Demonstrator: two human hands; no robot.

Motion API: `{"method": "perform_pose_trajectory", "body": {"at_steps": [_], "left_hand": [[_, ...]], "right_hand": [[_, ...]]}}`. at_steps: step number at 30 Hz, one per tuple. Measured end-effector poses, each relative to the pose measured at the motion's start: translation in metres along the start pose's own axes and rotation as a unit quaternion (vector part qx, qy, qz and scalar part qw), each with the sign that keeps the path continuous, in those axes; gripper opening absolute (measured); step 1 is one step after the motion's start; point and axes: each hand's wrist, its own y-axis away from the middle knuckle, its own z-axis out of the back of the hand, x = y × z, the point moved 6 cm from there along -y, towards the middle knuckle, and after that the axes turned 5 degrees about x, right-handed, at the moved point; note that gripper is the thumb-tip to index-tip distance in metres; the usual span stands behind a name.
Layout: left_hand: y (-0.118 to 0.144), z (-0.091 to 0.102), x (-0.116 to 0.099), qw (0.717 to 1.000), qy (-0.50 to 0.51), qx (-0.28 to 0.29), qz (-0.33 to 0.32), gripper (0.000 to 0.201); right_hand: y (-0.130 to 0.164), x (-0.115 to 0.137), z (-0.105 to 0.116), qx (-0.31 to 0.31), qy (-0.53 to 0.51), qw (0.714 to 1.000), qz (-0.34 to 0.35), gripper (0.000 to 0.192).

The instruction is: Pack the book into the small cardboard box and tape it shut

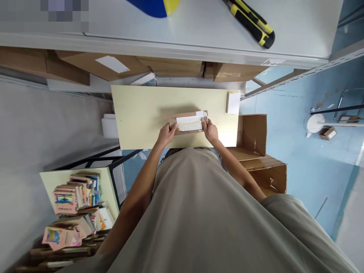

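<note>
A small flat brown cardboard box [189,122] with a white label across its top lies on a pale yellow table [142,113]. My left hand [167,133] grips the box's left end. My right hand [209,131] holds its right end, fingers curled over the edge. Both forearms reach forward from my grey shirt, which fills the lower part of the view.
A white pad [233,102] lies at the table's far right. An open cardboard box [257,151] stands on the floor to the right. Stacked colourful booklets [75,197] sit on a low table at the left. A yellow-black cutter [253,22] lies on the grey shelf above, over brown cartons.
</note>
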Motion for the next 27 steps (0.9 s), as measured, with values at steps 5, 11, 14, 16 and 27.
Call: {"method": "perform_pose_trajectory", "body": {"at_steps": [5,11,14,16,27], "left_hand": [[-0.003,-0.006,0.002,0.997,0.074,0.01,-0.026,0.043],[-0.003,0.002,-0.013,0.993,0.095,-0.016,-0.074,0.054],[-0.012,0.001,-0.025,0.991,0.094,-0.053,-0.081,0.062],[-0.02,-0.006,-0.03,0.995,0.056,-0.06,-0.064,0.061],[-0.015,-0.001,-0.024,0.994,-0.027,-0.104,-0.007,0.084]], "right_hand": [[-0.007,0.002,0.008,0.067,0.012,0.997,0.038,0.071],[0.002,0.001,0.041,0.058,-0.141,0.979,0.136,0.074],[0.002,-0.005,0.053,0.019,-0.184,0.972,0.148,0.076],[-0.003,-0.012,0.052,0.013,-0.204,0.969,0.136,0.076],[-0.042,-0.058,0.078,0.046,0.052,0.988,0.137,0.073]]}}
